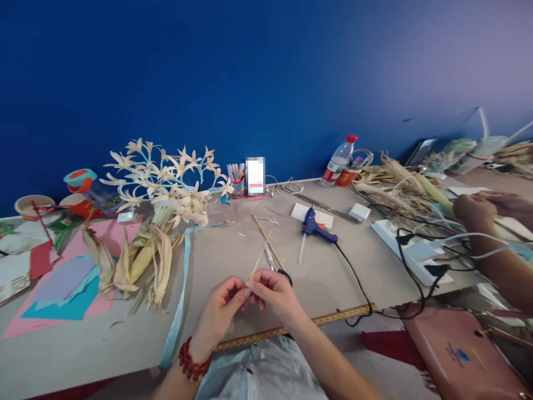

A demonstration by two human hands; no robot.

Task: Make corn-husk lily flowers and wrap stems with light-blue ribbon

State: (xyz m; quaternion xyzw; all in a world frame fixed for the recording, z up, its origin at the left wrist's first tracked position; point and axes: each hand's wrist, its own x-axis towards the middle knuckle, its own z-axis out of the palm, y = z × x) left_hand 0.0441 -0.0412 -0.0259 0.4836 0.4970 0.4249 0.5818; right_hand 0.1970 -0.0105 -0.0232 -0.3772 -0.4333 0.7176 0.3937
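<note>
At the near edge of the worktop (233, 253), by its gold patterned trim (343, 315), the left hand (222, 305) and right hand (272, 291) meet, thumbs and forefingers pinched on a thin pale strip (255, 265) that slants up from between the fingertips. A red beaded bracelet (192, 360) circles the left wrist. Near right, below the worktop, is a brownish-pink bag (458, 344).

To the left, a light-blue ribbon (179, 311) hangs over the near edge; beyond it lie dried corn husks (156, 269) and sheets of pink, blue and lilac paper (69, 280). Just past the hands are scissors (271, 256) with dark handles, beside a slim stick (266, 236).

Farther right, a blue hot glue gun (313, 225) lies by a white power strip (385, 236) crowded with cables. At far right, another person's forearm (497, 261) reaches in.

Along the far side, from left to right, stand a branching spray of cream flowers (194, 194), a cup of markers (237, 188), a lit phone (255, 176) and a red-capped bottle (338, 161), before a blue wall (250, 72).
</note>
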